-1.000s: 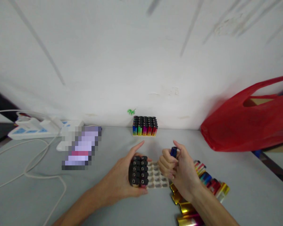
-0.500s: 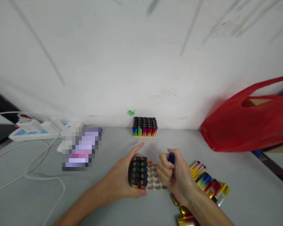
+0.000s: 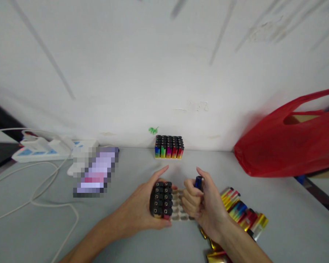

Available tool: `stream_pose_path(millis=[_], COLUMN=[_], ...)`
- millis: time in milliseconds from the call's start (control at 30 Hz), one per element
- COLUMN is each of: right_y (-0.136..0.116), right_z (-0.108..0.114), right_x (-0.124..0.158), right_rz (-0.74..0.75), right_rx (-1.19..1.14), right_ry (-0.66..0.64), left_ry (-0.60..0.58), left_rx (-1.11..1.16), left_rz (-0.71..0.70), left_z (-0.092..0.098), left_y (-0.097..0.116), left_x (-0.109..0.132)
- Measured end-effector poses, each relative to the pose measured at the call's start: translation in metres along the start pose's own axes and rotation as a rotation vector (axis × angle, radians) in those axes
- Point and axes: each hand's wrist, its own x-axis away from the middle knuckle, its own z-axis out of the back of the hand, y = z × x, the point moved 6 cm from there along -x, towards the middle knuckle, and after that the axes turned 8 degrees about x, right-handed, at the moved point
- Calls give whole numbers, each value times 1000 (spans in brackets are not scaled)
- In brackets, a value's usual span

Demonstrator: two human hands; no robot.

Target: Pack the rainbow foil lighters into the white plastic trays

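My left hand [image 3: 138,206] is wrapped round two rows of upright lighters [image 3: 163,200] with black tops. These stand in the left part of a pale tray [image 3: 176,208] with rounded slots; bare slots show to their right. In my right hand [image 3: 205,204], above the tray's right end, curled fingers grip a shiny blue lighter [image 3: 199,182]. Only its blue end shows above the fist, and my thumb is raised off it. Loose metallic-coloured lighters [image 3: 244,215] lie on the table beside and under my right forearm.
A filled block of lighters [image 3: 169,147] stands against the wall. A red bag [image 3: 287,142] is at the right. On the left are a phone [image 3: 98,171], a power strip [image 3: 41,151] and loose white cables [image 3: 55,204] on the grey table [image 3: 120,233].
My right thumb has lifted away from the end of the blue lighter, and more of the lighter's end shows. My left hand keeps its place round the lighters.
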Motion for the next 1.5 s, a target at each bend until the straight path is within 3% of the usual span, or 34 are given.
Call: stream_pose_path(millis=[600,967,1267,1500], right_y=[4,-3,-15,-36], right_z=[10,1,-2,2], right_x=[3,2,8,10], right_rz=[22,15,258,264], right_rx=[34,64,442,827], right_ry=[145,89,146,106], left_ry=[-12,-16,-39,-32], left_rx=[-13,-71,-83,-151], left_rz=[16,6,28,17], left_z=[0,2,0,1], left_y=[-1,1,1,1], left_x=[0,2,1,1])
